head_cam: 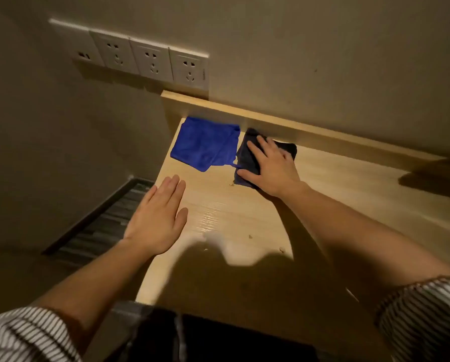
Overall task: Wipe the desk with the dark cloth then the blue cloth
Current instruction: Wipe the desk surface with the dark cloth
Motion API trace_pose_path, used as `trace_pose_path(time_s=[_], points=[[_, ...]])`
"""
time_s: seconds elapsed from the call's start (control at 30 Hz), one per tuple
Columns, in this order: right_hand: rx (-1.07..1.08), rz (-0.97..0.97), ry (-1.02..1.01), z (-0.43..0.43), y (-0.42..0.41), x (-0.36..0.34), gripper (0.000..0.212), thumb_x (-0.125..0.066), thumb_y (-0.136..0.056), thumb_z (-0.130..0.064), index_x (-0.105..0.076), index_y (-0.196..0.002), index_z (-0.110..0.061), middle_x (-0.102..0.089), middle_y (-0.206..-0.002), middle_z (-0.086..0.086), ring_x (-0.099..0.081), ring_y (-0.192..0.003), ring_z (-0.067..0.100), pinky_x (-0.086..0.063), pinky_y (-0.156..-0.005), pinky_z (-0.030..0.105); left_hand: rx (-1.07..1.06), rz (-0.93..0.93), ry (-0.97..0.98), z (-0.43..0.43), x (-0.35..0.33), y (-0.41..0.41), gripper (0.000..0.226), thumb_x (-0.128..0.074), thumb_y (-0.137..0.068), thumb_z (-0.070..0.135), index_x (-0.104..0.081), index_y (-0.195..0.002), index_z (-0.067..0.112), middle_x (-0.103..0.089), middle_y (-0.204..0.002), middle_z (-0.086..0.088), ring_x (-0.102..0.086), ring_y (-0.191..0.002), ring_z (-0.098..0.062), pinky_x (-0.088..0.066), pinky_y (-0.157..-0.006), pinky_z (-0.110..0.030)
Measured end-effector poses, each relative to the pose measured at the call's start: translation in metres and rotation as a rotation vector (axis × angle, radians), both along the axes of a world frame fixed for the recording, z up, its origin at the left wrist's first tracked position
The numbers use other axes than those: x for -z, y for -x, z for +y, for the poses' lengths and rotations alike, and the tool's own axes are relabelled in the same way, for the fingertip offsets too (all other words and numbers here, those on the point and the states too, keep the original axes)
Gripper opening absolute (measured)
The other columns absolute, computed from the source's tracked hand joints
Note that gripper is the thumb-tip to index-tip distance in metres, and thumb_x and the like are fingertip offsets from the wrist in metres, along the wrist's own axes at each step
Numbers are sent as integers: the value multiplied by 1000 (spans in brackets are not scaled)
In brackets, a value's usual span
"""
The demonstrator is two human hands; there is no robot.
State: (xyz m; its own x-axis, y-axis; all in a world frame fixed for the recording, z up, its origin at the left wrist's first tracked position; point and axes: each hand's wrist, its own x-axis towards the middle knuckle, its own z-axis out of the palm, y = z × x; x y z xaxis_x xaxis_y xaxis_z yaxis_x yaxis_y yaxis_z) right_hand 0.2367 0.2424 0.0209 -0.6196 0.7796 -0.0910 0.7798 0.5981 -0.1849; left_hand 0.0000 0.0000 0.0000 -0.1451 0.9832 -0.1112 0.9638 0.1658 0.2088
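Dark cloth [246, 162] lies folded near the counter's [244, 212] back left corner, half hidden under the right hand [273, 171], whose fingers are spread flat and pressing. Long axis unclear; one corner points at the back edge. Blue cloth [205, 142] rumpled just left, touching it. Left hand [157, 218] flat, fingers together, at left edge; contact uncertain. Crumbs [250, 236] mid-counter. Near edge shadowed. Sockets [145, 61] on the wall above.
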Motion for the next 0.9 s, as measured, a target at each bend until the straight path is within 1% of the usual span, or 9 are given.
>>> trace_pose_path(time_s=[0.1,0.17,0.3,0.5,0.63,0.77,0.9], points=[[-10,-30,-43,4,-4,10,92,-18,-88,-91,-17,-164,-39,-10,-175,-2,-2,-160,23,-9,-125,54,-4,16,3,2,0,1,70,-19,-110,52,-19,-169,15,-15,-177,-5,-7,-164,-18,-4,-132,-40],[25,-29,-73,-2,-5,16,90,-14,-88,-91,-14,-164,-42,-8,-175,-3,1,-160,25,-5,-123,59,1,25,1,2,1,0,70,-20,-109,51,-21,-169,15,-16,-177,-4,-7,-164,-18,-3,-132,-39],[107,-29,-51,-17,-6,22,90,-12,-89,-90,-13,-164,-41,-8,-175,-1,4,-160,27,-4,-122,63,-1,42,6,2,3,1,70,-20,-110,52,-19,-170,16,-14,-178,-3,-5,-164,-16,1,-131,-36],[159,-17,-38,-76,-5,28,87,-13,-91,-87,-10,-164,-40,-3,-175,-1,6,-160,26,-2,-123,62,-1,26,-5,3,3,1,70,-20,-109,51,-22,-169,14,-17,-177,-5,-8,-164,-18,-3,-132,-39],[192,-35,-27,-116,9,28,85,-13,-92,-84,-7,-164,-40,0,-175,-1,7,-160,27,1,-123,61,-8,9,-7,4,4,0,70,-19,-109,51,-19,-169,15,-14,-178,-5,-6,-164,-17,0,-131,-38],[207,-31,-13,-144,30,26,84,-11,-93,-82,-8,-165,-39,0,-175,-2,7,-160,26,3,-123,61,-7,-59,-33,3,3,0,70,-13,-108,50,-19,-169,15,-14,-178,-5,-6,-164,-17,0,-131,-39],[128,-41,5,-157,54,24,81,-10,-94,-81,-2,-164,-41,4,-175,-5,11,-160,24,7,-122,59,-29,-201,-69,1,0,0,71,-11,-107,48,-19,-169,15,-17,-177,-5,-8,-164,-15,-4,-133,-40]])
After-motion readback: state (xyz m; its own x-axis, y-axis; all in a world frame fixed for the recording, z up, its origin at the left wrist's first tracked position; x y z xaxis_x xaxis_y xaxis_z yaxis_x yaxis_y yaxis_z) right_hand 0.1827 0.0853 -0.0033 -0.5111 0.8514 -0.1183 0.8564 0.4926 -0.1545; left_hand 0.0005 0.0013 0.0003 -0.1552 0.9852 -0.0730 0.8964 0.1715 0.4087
